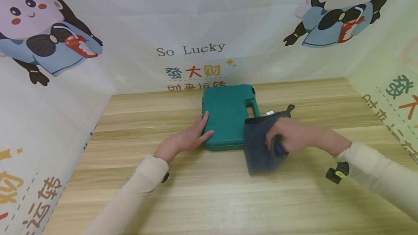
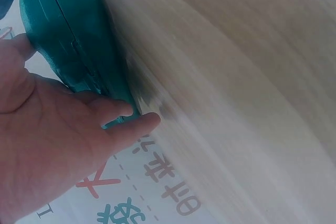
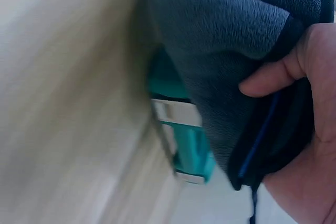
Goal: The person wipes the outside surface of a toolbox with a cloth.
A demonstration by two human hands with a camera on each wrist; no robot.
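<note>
A green plastic case [image 1: 225, 115] with a carry handle lies flat on the wooden table. My left hand [image 1: 187, 137] rests against its left side, fingers fairly straight; in the left wrist view the hand [image 2: 63, 135] touches the case's edge [image 2: 79, 40]. A dark grey-blue cloth [image 1: 258, 144] with black edging is bunched in my right hand [image 1: 290, 133] at the case's right front corner. Up close in the right wrist view, the thumb of the right hand [image 3: 299, 87] presses into the folded cloth [image 3: 210, 40]. Part of the case's right side is hidden behind the cloth.
The wooden table [image 1: 196, 198] runs up to a white printed backdrop [image 1: 147, 21] behind and at both sides. A white latch [image 3: 178, 113] and the handle [image 3: 191, 150] of the case show beneath the cloth.
</note>
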